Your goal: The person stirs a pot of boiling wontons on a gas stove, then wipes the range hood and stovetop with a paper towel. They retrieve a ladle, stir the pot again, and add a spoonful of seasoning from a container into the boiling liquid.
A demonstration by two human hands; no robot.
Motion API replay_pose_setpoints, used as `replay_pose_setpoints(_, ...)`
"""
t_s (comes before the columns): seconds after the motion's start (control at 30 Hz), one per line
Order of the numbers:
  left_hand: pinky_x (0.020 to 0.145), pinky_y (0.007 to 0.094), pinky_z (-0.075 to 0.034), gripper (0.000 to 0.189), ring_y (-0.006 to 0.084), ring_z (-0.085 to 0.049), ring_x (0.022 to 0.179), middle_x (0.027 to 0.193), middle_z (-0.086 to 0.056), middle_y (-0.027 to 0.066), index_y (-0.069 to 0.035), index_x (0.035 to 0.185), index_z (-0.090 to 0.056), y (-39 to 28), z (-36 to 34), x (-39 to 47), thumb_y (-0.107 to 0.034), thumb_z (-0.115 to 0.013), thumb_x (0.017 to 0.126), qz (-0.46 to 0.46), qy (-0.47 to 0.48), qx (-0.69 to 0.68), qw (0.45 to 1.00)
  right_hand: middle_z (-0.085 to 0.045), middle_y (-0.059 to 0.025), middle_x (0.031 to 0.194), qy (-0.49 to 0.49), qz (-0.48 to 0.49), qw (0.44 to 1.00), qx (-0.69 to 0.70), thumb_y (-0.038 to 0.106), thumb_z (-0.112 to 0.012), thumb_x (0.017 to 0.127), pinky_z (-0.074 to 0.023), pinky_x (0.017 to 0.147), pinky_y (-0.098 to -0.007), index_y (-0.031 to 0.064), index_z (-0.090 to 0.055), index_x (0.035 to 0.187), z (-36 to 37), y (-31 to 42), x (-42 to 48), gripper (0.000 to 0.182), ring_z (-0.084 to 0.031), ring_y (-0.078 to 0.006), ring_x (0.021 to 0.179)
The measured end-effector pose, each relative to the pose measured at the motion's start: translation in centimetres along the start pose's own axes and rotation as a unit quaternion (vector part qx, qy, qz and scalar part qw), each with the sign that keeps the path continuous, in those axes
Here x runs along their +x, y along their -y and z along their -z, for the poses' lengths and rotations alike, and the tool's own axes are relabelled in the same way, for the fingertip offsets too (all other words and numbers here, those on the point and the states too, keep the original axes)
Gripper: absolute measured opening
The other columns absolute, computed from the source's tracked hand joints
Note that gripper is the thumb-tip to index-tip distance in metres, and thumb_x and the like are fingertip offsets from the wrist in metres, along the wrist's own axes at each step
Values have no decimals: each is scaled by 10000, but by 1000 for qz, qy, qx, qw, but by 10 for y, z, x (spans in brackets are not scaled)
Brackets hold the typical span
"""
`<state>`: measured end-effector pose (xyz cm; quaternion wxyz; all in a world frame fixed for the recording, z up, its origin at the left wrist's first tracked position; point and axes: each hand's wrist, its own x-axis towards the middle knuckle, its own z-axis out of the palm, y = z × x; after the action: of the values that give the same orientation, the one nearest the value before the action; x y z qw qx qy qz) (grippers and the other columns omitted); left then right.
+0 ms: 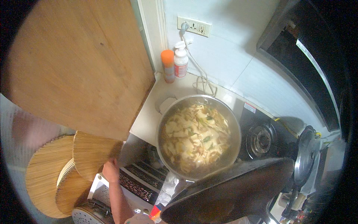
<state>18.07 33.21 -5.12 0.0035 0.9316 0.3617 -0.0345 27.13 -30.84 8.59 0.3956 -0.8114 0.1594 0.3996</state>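
A large steel pot (pixel 198 137) holds wide flat noodles and green leaves in broth. Left of it, my left hand (pixel 111 170) has its fingers curled beside round ribbed mats (pixel 96 151); a grey blur lies by the fingertips, and whether the hand grips anything cannot be told. My right hand is out of view. A big dark pan (pixel 232 193), apparently a wok, is tilted at the pot's near right side, with its rim close to the pot's rim; what supports it is hidden. Behind the pot, an orange-capped can (pixel 168 67) and a white spray bottle (pixel 181 63) stand against the wall.
A wooden board or door (pixel 81 64) rises at the left. Right of the pot is a gas burner (pixel 261 140), with a metal lid (pixel 304 156) beyond. A cord (pixel 195 60) hangs from the wall socket (pixel 194 26). A dark range hood (pixel 304 64) overhangs the upper right.
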Motion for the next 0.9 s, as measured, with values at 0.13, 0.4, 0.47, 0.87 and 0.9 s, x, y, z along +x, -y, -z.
replay_pose_setpoints(0.13, 635, 470, -499, 238, 368, -631, 706, 737, -640, 175, -81, 766, -655, 12, -17, 4, -297, -588, 840, -32, -42, 7, 999, -563, -91, 703, 58, -7, 998, 24, 170, -550, 914, -440, 497, -283, -37, -357, 1246, -8, -6, -49, 436, -537, -145, 538)
replay_pose_setpoints(0.4, 641, 467, -507, 245, 370, -639, 714, 748, -646, 184, -76, 796, -671, 0, 0, -3, -302, -590, 843, -29, -38, -40, 998, -559, -84, 694, 164, -29, 986, 27, 168, -549, 912, -436, 490, -279, -32, -361, 1246, -14, 3, -128, 432, -533, -140, 531)
replay_pose_setpoints(0.47, 641, 469, -509, 248, 371, -641, 715, 752, -649, 183, -76, 801, -675, -4, 5, -4, -304, -589, 843, -24, -35, -21, 999, -558, -82, 692, 184, -28, 982, 26, 168, -549, 912, -435, 489, -278, -30, -362, 1246, -15, 4, -141, 431, -532, -139, 530)
replay_pose_setpoints(0.87, 642, 468, -505, 356, 379, -635, 721, 764, -646, 196, -49, 785, -677, 24, -23, 0, -376, -560, 864, -29, -20, 36, 999, -553, -71, 679, 268, -16, 963, 24, 164, -549, 910, -429, 479, -271, -22, -367, 1246, -20, 2, -208, 425, -526, -132, 520)
replay_pose_setpoints(0.9, 636, 468, -501, 354, 380, -632, 713, 758, -644, 195, -49, 777, -674, 35, -38, 5, -372, -559, 866, -72, -73, -9, 995, -552, -70, 678, 272, -18, 962, 22, 164, -549, 910, -428, 478, -271, -22, -368, 1246, -19, 1, -217, 425, -526, -131, 519)
